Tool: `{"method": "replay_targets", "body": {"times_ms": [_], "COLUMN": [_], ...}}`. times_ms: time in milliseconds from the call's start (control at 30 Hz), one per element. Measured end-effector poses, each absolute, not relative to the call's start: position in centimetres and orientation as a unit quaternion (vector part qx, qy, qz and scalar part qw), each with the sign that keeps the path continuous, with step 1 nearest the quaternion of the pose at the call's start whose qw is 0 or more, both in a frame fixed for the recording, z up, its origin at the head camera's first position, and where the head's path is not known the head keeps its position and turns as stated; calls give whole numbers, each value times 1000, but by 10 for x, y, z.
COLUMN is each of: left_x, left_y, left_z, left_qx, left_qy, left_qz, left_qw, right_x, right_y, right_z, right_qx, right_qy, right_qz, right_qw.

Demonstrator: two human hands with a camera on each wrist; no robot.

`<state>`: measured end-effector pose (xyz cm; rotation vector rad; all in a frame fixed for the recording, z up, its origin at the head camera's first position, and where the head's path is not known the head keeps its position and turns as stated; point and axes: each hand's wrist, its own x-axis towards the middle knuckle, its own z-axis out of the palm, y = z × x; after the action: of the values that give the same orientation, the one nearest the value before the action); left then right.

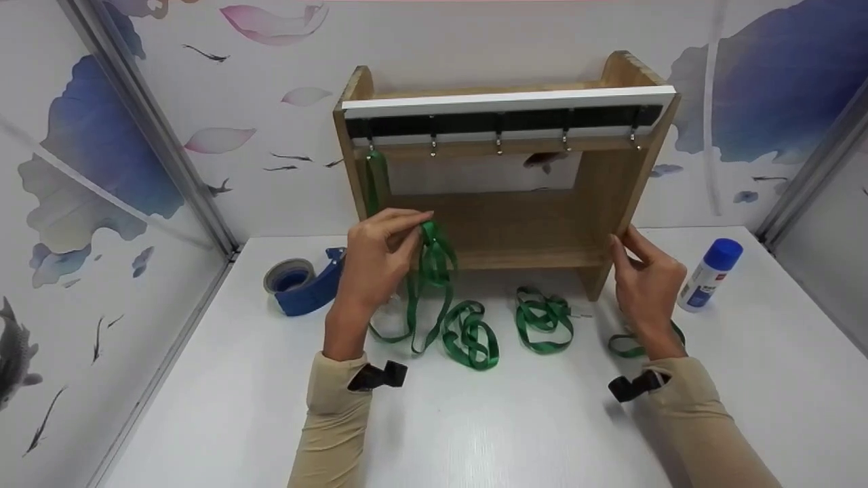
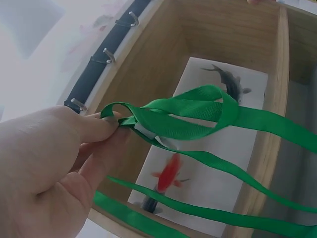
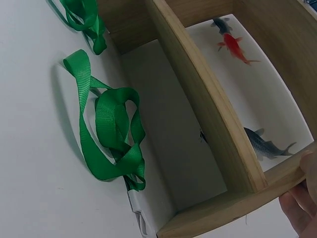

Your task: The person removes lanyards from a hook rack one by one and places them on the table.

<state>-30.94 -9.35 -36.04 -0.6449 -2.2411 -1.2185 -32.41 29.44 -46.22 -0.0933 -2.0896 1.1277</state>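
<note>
My left hand point(image 1: 380, 261) pinches a green ribbon lanyard point(image 2: 173, 129) between thumb and fingertips, in front of the shelf's left part. Its loops dangle toward the table. On the right, my other hand point(image 1: 644, 278) grips the front edge of the side panel of the wooden shelf point(image 1: 495, 224). Along the shelf's top runs a black strip point(image 1: 468, 123) with several metal hooks. From the leftmost hook hangs another green lanyard point(image 1: 377, 179), its lower part behind my left hand. The other hooks carry nothing.
Loose green lanyards lie on the white table point(image 1: 475, 434): one point(image 1: 478, 364) below the shelf, one point(image 1: 546, 348) farther right, one point(image 1: 625, 352) partly behind my right wrist. A blue tape dispenser point(image 1: 305, 295) sits left, a blue-capped bottle point(image 1: 711, 274) right. Printed walls enclose the table.
</note>
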Motion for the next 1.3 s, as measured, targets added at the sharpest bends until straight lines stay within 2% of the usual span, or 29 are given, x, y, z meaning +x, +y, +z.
{"method": "replay_targets", "body": {"times_ms": [600, 900, 1300], "left_x": [-311, -309, -307], "left_y": [-113, -132, -154], "left_z": [-357, -365, -369], "left_qx": [-216, -209, -201], "left_qy": [-800, -819, -803], "left_qz": [-461, -441, -499], "left_qw": [319, 301, 258], "right_x": [-325, -326, -324], "right_y": [297, 295, 296], "right_z": [-466, -465, -464], "right_qx": [-28, -23, -27], "right_qy": [-809, -813, -810], "right_qz": [443, 445, 451], "right_qw": [386, 375, 374]}}
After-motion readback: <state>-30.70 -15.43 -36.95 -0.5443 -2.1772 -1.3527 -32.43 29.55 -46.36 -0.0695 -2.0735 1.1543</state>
